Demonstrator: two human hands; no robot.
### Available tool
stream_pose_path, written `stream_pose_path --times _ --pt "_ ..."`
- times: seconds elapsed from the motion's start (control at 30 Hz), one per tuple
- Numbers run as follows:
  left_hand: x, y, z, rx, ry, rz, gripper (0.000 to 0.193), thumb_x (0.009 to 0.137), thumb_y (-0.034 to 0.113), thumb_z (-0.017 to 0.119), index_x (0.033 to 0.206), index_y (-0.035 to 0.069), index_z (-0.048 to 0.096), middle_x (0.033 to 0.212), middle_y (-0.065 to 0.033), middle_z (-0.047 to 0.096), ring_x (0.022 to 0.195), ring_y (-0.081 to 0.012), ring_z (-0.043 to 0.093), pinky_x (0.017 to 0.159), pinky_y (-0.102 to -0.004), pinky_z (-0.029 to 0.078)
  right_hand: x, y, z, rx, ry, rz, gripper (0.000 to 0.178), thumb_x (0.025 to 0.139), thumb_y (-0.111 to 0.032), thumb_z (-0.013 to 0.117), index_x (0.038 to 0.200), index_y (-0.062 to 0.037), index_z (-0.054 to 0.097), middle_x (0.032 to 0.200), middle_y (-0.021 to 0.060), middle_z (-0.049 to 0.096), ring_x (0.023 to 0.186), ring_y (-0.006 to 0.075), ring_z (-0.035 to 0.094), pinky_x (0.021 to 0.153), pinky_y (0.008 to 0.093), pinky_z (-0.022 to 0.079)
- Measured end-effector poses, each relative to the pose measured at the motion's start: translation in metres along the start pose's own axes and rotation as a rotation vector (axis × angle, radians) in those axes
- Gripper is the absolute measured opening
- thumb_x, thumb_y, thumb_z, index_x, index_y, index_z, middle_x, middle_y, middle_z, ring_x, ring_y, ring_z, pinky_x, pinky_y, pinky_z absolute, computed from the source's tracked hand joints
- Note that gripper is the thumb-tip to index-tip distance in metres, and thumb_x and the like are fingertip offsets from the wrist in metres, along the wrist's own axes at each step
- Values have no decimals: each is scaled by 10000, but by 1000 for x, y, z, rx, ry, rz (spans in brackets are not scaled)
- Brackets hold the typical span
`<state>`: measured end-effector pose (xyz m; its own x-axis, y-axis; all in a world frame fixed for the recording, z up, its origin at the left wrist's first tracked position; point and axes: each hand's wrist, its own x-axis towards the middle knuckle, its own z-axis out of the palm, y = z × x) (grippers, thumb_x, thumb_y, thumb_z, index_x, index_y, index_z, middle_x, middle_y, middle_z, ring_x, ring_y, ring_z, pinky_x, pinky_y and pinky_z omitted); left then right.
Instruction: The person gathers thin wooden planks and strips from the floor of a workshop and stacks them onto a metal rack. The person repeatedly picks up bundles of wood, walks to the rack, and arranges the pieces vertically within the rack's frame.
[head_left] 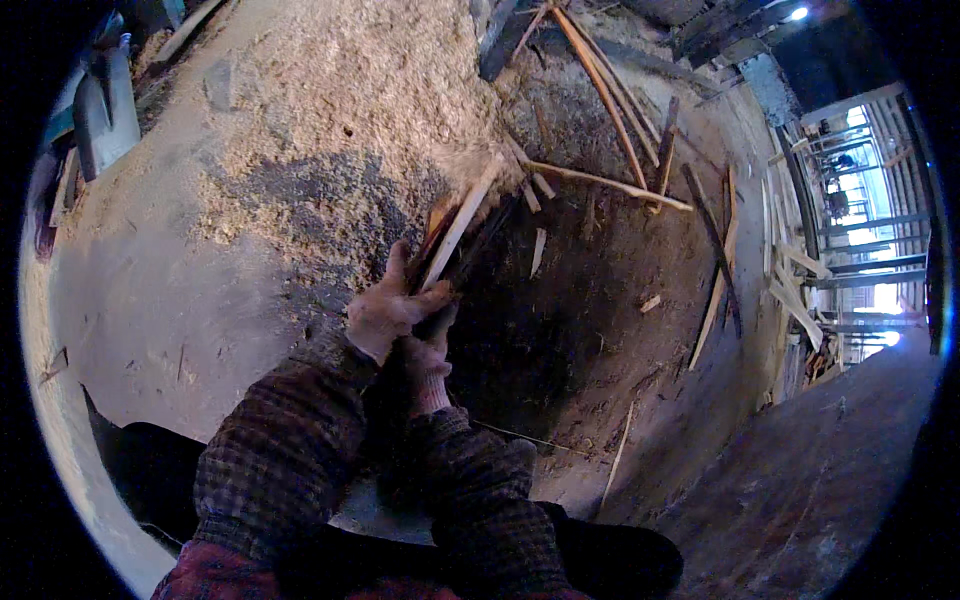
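A small bundle of wood strips, one pale and others dark like bark, slants away from me over the ground. My left hand, in a light glove, is closed round the bundle's near end with its thumb pointing up. Just below and to the right, my right hand, also in a light glove with a knit cuff, grips the same near end. Its fingers are partly hidden by the left hand and shadow. The strips' far ends reach the edge of a sawdust heap.
Long wood slats lean and lie beyond the bundle, with more slats to the right. Small wood scraps litter the dark ground. A shovel-like metal blade stands at far left. Stacked boards are by the far-right opening.
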<state>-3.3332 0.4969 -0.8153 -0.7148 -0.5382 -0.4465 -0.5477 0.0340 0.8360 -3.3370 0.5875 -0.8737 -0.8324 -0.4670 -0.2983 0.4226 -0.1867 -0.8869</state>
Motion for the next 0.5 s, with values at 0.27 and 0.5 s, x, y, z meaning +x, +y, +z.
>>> stream_pose_path --times 0.27,0.5 --pt "3 -27 -25 -393 -565 37 801 666 379 729 1260 12 337 1078 -140 558 983 -225 533 842 -295 411 -65 23 33 487 -27 123 724 833 -302 565 1374 -116 123 1335 86 342 1160 249 422 946 340 369" --pt "3 -8 -4 -430 -471 -4 707 684 335 713 1210 2 377 1035 -133 570 928 -223 548 801 -299 432 -57 -16 37 -246 80 -246 681 842 -307 548 1365 -107 160 1303 93 386 1140 253 443 931 349 383"
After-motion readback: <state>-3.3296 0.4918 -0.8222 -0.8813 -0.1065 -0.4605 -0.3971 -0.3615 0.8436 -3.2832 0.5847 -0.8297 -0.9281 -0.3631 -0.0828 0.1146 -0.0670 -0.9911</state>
